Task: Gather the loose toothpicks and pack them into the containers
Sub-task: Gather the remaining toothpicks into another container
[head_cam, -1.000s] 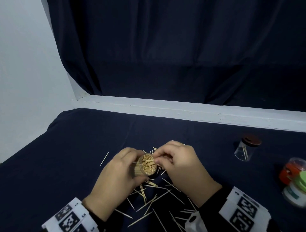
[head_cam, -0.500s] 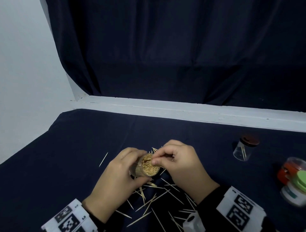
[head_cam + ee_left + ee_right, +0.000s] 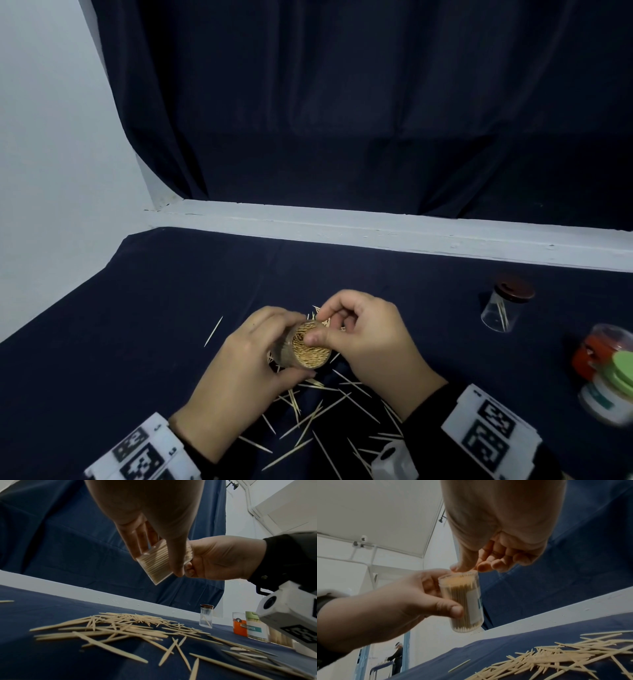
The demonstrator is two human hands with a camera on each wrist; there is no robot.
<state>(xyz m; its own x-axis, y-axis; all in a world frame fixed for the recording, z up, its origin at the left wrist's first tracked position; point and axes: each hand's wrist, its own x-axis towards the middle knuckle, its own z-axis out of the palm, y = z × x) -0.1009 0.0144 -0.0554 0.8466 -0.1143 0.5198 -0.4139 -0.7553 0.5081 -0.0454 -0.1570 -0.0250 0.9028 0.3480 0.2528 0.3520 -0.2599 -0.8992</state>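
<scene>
Legibly, only "PICK" on green-lidded container (image 3: 256, 626); left hand (image 3: 239, 370) gripping toothpick jar (image 3: 305, 349), right hand (image 3: 366, 335) fingers curled.

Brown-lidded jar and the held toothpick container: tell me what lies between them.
In the head view, only bare dark cloth lies between the brown-lidded jar and the held container, apart from the right hand at its mouth.

Clear plastic toothpick jar (image 3: 305, 349), lidless, packed full with pale wooden sticks, tilted, held up off the dark cloth. Loose toothpicks (image 3: 318, 411) scattered in a heap near the table's near edge; one stray (image 3: 213, 331) further left. Small clear jar (image 3: 503, 310) with brown lid, upright toward the right edge, a few sticks inside.
</scene>
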